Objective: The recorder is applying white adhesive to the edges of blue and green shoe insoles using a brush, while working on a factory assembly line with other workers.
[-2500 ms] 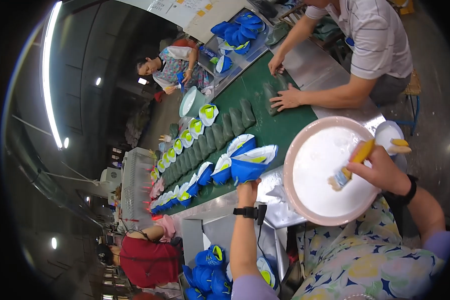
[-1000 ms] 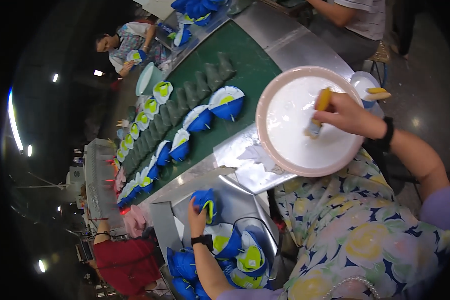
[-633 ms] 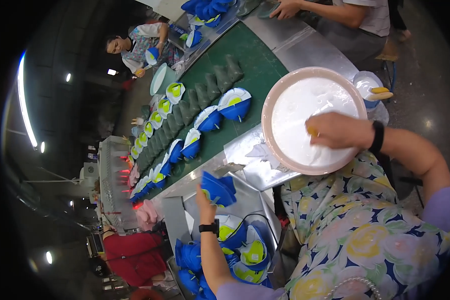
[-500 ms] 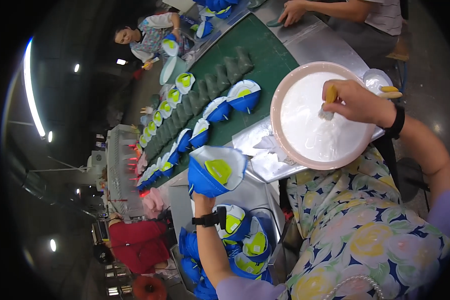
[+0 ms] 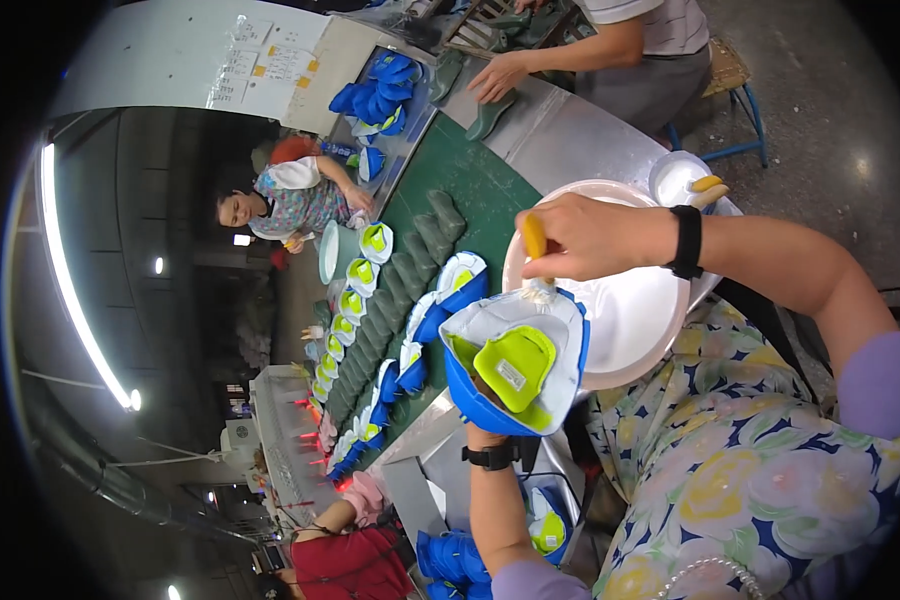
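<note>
My left hand [image 5: 484,436] holds a blue shoe upper [image 5: 467,386] from below, its white edge and lime-green lining facing up. In my right hand [image 5: 592,238] is a brush [image 5: 533,236] with a yellow handle. The brush's white-coated bristles meet the white edge of the upper at its far side. Just behind the upper stands a pale pink basin [image 5: 610,382] of white liquid, partly covered by my right hand and the upper. Most of my left fingers are hidden behind the upper.
Rows of shoe uppers [image 5: 430,322] and dark green shoe lasts [image 5: 407,276] line a green conveyor belt [image 5: 490,190]. Beyond the basin is a small bowl [image 5: 667,166] with yellow-handled brushes. More uppers [image 5: 452,556] fill a bin below my left arm. Co-workers are at the far right, far left and lower left.
My right hand has lifted the brush out of the basin and moved left to the upper. My left hand has brought the upper rightward, close to the basin. The view has shifted.
</note>
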A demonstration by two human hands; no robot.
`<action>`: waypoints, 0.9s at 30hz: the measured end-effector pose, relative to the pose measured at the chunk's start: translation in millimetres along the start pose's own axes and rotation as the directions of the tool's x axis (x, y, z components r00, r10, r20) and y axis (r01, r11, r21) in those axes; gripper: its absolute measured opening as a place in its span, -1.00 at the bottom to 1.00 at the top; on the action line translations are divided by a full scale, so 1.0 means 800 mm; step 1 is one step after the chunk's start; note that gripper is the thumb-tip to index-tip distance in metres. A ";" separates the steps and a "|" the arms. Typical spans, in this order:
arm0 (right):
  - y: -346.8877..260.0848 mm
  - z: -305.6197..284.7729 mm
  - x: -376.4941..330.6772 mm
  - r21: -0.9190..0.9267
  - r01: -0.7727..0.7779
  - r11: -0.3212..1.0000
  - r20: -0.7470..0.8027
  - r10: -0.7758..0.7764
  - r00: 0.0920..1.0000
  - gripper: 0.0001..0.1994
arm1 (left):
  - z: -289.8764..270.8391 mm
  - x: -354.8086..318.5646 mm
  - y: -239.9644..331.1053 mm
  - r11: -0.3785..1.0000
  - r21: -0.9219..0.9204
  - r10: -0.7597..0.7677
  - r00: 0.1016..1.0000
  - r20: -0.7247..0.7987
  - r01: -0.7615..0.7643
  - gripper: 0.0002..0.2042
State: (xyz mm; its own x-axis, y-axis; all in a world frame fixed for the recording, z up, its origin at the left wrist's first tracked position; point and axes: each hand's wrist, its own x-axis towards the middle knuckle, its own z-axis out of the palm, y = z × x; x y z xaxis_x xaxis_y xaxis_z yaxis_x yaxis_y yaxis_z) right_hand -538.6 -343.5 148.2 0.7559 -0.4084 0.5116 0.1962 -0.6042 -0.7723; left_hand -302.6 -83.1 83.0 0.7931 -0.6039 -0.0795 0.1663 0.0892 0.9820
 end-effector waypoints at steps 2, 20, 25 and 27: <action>0.007 -0.004 -0.010 -0.062 -0.114 0.992 -0.074 0.109 0.991 -0.65 | 0.027 -0.003 -0.017 0.999 0.006 0.035 0.998 -0.049 -0.035 -0.80; -0.019 0.044 -0.053 0.222 -0.423 0.879 -0.001 0.434 0.901 -0.60 | 0.046 -0.013 -0.014 0.947 0.135 0.320 0.892 -0.320 -0.291 -0.86; -0.026 0.027 -0.044 0.057 -0.075 0.996 0.039 0.073 0.997 -0.75 | -0.024 -0.003 -0.032 0.716 0.355 0.560 0.798 0.221 -0.601 -0.66; -0.019 0.032 -0.044 -0.307 0.364 0.880 0.206 -0.311 0.928 -0.82 | -0.010 -0.008 -0.032 0.937 0.297 0.113 0.962 0.247 -0.186 -0.65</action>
State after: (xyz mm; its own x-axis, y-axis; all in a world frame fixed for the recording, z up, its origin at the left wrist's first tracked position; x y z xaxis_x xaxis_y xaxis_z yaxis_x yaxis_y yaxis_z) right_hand -552.6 -302.2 132.5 0.7689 -0.0496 0.6374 0.2557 -0.8899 -0.3777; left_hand -307.5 -75.2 57.3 0.6377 -0.7664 0.0771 -0.1660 -0.0389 0.9854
